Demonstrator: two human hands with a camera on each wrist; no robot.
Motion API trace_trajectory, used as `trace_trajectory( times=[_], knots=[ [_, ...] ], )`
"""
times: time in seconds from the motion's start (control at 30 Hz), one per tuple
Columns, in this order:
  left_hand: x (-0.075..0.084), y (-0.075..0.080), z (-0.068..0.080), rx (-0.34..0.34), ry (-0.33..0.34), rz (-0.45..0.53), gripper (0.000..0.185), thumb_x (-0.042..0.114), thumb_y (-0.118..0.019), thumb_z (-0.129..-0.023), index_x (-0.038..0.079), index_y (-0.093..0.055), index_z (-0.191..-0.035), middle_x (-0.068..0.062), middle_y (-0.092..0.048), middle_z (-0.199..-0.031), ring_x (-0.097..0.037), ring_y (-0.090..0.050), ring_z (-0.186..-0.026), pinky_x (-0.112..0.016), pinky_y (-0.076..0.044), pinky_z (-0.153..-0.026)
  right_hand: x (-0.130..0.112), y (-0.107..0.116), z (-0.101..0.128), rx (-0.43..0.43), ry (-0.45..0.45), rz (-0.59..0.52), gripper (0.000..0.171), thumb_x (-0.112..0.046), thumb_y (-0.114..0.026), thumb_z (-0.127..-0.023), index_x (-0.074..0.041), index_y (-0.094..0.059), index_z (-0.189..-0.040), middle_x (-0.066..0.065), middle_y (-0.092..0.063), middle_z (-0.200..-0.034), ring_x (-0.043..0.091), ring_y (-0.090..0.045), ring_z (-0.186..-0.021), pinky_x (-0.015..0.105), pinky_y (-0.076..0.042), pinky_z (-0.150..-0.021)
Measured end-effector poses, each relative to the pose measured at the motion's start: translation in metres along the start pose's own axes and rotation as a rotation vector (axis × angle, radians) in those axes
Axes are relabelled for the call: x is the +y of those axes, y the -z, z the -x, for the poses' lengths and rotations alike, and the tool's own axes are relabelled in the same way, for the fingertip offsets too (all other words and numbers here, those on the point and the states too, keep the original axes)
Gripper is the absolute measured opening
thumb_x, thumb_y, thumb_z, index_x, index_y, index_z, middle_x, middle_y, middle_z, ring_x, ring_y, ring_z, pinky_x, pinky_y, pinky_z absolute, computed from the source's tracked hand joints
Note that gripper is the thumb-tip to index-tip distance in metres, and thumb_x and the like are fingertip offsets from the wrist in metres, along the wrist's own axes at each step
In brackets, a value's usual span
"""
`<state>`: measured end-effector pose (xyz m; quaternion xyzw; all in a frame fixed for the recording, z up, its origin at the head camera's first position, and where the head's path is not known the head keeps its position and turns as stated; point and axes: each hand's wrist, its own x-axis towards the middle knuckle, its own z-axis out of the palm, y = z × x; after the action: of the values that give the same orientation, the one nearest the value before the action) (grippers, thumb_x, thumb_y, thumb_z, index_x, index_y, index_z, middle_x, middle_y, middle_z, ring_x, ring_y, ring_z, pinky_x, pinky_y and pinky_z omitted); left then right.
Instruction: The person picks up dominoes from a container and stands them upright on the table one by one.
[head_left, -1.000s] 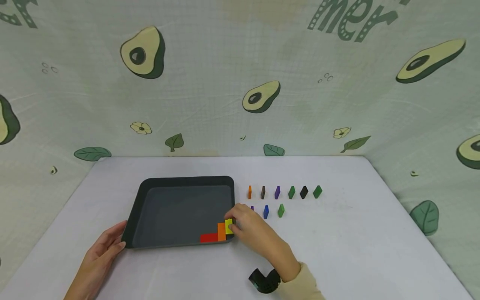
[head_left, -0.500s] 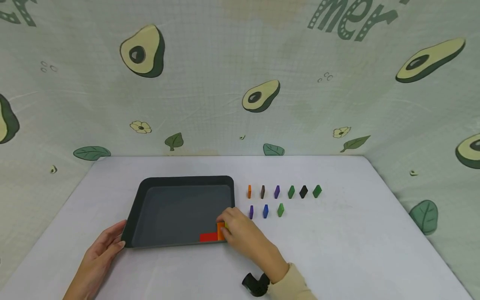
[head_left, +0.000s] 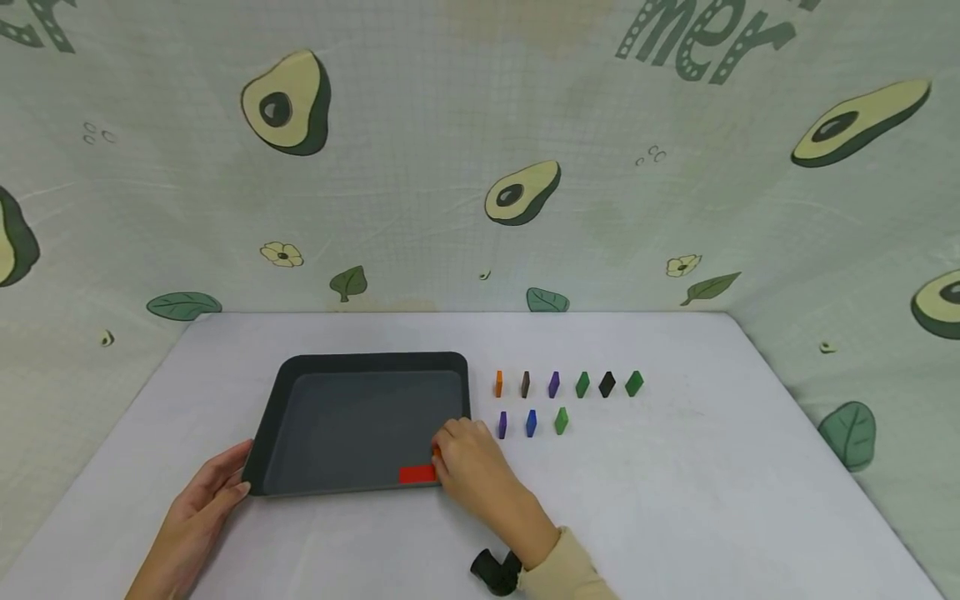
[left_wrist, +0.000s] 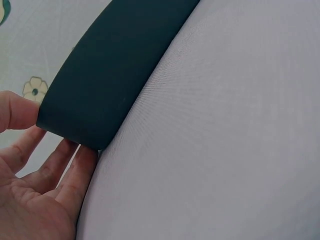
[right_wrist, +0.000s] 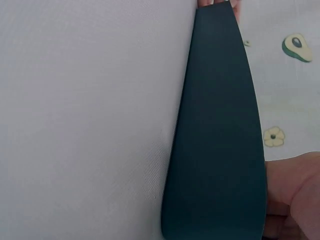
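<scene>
At the near left corner of a dark baking tray point(head_left: 360, 417), my left hand point(head_left: 206, 504) grips the rim and wall; the left wrist view has the thumb on the top edge and the fingers against the side. My right hand point(head_left: 476, 467) reaches over the tray's near right corner. A sliver of an orange block point(head_left: 437, 451) shows between its thumb and index finger, which seem to pinch it. Beside it, a red block point(head_left: 417, 475) lies along the near wall inside the tray. The yellow block is hidden behind the right hand.
Right of the tray, small blocks stand in two rows on the white table point(head_left: 712, 483); among them are a purple block point(head_left: 502, 425), a blue block point(head_left: 531, 423) and a light green block point(head_left: 561, 421). A black wrist device point(head_left: 495, 572) hangs by the right forearm.
My right hand has shifted left and slightly down inside the tray's corner, from the yellow block to over the orange one, covering both. My left hand and the tray have stayed put.
</scene>
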<state>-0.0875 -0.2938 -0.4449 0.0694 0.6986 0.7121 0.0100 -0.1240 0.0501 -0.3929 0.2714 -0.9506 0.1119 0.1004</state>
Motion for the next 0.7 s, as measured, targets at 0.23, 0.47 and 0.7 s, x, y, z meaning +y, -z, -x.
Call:
trace_trajectory(
  times=[0.23,0.47,0.7],
  knots=[
    [-0.0006,0.0005,-0.0006,-0.005,0.001,0.000,0.050,-0.006,-0.042,-0.096,0.005,-0.031,-0.143,0.018,-0.047,-0.131,0.010,-0.047,-0.115,-0.004,-0.041,-0.086,-0.0011,-0.0015,-0.0002,0.002,0.019,0.035,0.008,-0.021,-0.065,-0.086,-0.015,-0.068,-0.084,-0.005,-0.063,-0.081,0.010,-0.056,-0.076,0.019,-0.034,-0.063],
    [-0.0003,0.0009,-0.0004,0.001,0.024,-0.012,0.050,-0.003,-0.042,-0.097,0.006,-0.030,-0.144,0.018,-0.046,-0.131,0.011,-0.045,-0.116,-0.004,-0.040,-0.086,-0.0022,-0.0031,-0.0007,-0.010,0.019,0.069,0.009,-0.022,-0.062,-0.089,-0.015,-0.067,-0.087,-0.004,-0.064,-0.086,0.011,-0.057,-0.081,0.020,-0.036,-0.067],
    [0.0005,0.0004,-0.0004,0.015,0.049,-0.026,0.049,0.001,-0.042,-0.097,0.007,-0.030,-0.144,0.019,-0.045,-0.132,0.011,-0.045,-0.116,-0.005,-0.039,-0.086,-0.0009,-0.0027,0.0000,-0.008,0.056,0.059,0.009,-0.021,-0.061,-0.089,-0.014,-0.067,-0.092,-0.004,-0.066,-0.088,0.011,-0.060,-0.083,0.021,-0.038,-0.070]
  ],
)
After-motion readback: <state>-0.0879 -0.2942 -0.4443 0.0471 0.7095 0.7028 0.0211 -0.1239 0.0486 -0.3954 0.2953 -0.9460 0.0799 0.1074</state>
